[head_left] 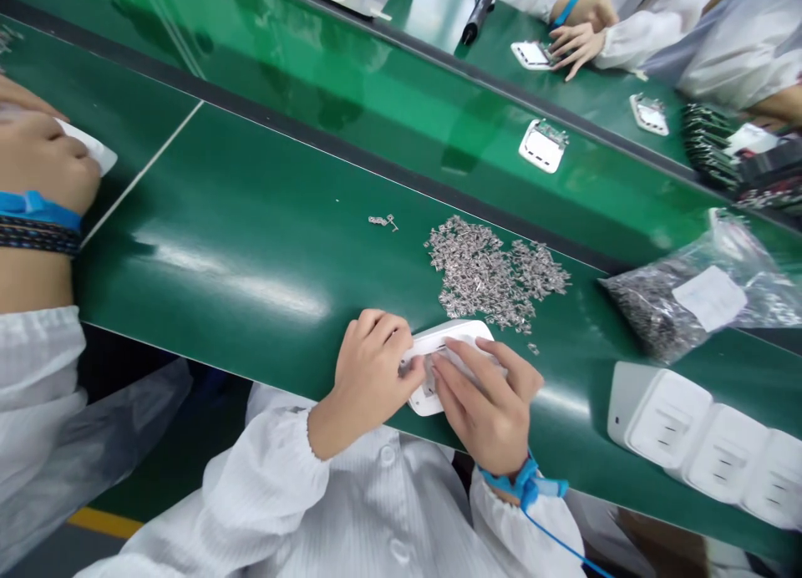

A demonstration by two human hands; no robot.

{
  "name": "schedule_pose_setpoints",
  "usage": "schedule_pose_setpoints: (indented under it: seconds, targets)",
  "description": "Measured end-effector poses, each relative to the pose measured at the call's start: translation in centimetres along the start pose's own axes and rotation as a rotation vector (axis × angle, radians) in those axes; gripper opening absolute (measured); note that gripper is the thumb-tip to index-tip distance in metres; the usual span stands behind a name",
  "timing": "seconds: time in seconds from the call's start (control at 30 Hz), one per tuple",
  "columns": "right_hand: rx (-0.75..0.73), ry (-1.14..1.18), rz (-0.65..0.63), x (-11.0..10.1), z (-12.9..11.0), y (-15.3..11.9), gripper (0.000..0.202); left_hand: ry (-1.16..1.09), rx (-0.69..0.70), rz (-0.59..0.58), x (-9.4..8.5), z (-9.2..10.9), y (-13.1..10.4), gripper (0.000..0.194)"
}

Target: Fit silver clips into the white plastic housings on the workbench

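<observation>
A white plastic housing (431,401) rests at the near edge of the green bench, tilted between my two hands. My left hand (376,357) grips its left end, with the thumb over the rim. My right hand (492,394) lies over its right side, fingers bent and their tips inside the hollow; what they pinch, if anything, is hidden. A blue wrist strap (526,482) with a cord is on my right wrist. Just beyond the housing spreads a heap of small metal parts (479,273). A few loose metal parts (383,221) lie left of the heap.
A clear bag of metal parts (702,298) lies to the right, with a row of white housings (670,419) nearer me. A conveyor belt (376,85) carries a white piece with a circuit board (543,146). Co-workers' hands (580,43) work across it; another co-worker's hand (47,156) is at left.
</observation>
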State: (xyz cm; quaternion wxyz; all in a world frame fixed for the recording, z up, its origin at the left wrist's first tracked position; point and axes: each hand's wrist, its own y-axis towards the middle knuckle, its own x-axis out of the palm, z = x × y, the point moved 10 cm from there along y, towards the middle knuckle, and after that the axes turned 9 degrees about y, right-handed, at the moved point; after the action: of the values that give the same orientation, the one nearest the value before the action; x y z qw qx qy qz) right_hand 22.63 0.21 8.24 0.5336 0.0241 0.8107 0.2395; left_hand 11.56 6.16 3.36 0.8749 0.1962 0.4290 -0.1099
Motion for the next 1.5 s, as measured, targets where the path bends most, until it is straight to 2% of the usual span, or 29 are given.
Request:
schedule_pose_setpoints:
  seconds: [0.37,0.7,0.97,1.27,1.4,1.5]
  targets:
    - [-0.043,0.050,0.009,0.2,0.2,-0.3,0.025,0.017,0.010,-0.049,0.0,0.2,-0.2,0.006]
    - [-0.051,0.017,-0.036,0.4,-0.1,-0.1,0.024,0.037,-0.012,-0.075,0.5,0.6,0.0,0.008]
    - [-0.066,0.007,-0.001,0.7,-0.2,-0.3,0.020,0.058,0.027,-0.046,0.4,1.3,-0.2,0.008]
    - [-0.118,-0.026,-0.038,1.0,-0.8,-0.5,0.024,0.058,0.067,-0.032,0.4,1.5,0.2,0.007]
    - [-0.068,0.010,0.014,0.6,-0.8,-0.7,0.025,0.076,0.080,0.010,0.2,1.5,0.2,0.007]
    - [-0.001,0.029,-0.040,0.4,-0.3,0.3,0.034,0.065,0.117,0.004,0.4,1.7,0.1,0.007]
